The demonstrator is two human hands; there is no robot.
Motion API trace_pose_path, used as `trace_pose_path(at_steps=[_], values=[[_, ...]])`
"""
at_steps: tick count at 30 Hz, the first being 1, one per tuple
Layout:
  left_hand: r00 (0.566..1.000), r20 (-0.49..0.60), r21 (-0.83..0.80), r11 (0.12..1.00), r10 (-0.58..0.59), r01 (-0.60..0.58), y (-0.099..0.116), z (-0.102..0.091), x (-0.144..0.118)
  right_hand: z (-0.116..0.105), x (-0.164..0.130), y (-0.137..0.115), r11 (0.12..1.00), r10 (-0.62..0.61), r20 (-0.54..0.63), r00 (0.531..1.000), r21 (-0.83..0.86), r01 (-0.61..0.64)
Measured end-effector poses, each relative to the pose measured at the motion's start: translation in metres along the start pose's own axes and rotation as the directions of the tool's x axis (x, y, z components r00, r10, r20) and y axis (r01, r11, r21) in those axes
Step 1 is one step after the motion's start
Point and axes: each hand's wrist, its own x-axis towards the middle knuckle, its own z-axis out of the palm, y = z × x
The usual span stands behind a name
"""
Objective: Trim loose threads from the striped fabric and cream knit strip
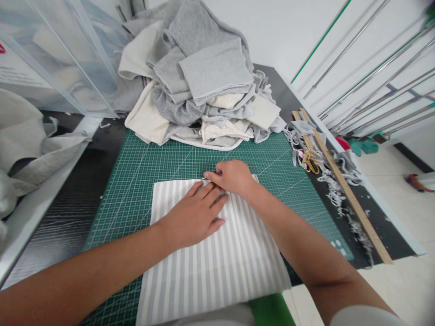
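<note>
Striped cloth laid flat on the cutting mat, its far edge being worked.

The green cutting mat carries the striped fabric, spread smooth and square — its far edge looks only partly dealt with, and the heap of grey and cream offcuts waits behind. The left hand lies open, palm down, pinning the cloth; the right hand is curled narrow at that edge — whether it grips a small tool, I cannot tell.
</note>
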Motion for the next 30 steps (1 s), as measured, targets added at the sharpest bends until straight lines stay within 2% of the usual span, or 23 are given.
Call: trace_pose_path(at_steps=[15, 24, 30], values=[[1.000, -0.016, 0.001, 1.000, 0.004, -0.004, -0.0006, 0.0007, -0.0001, 0.0009, -0.0007, 0.0002, 1.000, 0.002, 0.005, 1.000, 0.007, -0.002], [1.000, -0.002, -0.011, 1.000, 0.009, -0.009, -0.0009, 0.0008, 0.0005, 0.0032, -0.0096, -0.0058, 0.997, -0.015, -0.064, 0.998, -0.072, 0.010], [1.000, -0.012, -0.022, 1.000, 0.004, -0.004, -0.0008, 0.0003, 0.0005, 0.0009, -0.0032, -0.0040, 0.999, -0.004, -0.002, 1.000, -0.038, 0.004]])
